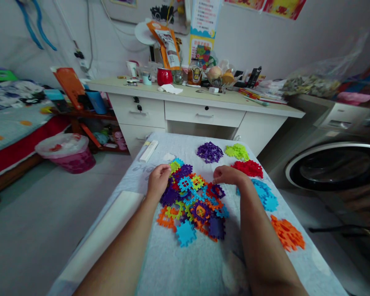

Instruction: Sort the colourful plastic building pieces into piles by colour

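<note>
A mixed pile of plastic interlocking tiles (185, 234) with toothed edges lies in the middle of the cloth-covered table (172, 271). My left hand (158, 180) is at the pile's upper left edge, fingers curled together beside a yellow-green tile (175, 166). What they pinch, if anything, is hidden. On the pile's right side, my right hand (227, 175) is closed, its fingertips bent down above the red and purple tiles; I cannot make out anything in them. Single-colour heaps lie farther out: purple (209, 152), lime green (237, 151), red (248, 168), blue (266, 195) and orange (287, 233).
A long white strip (111, 230) lies along the table's left side, with a small white box (149, 151) farther up. Behind stands a white desk (203, 114) crowded with jars and packets. A washing machine (339, 144) is at right, a pink bucket (70, 156) at left.
</note>
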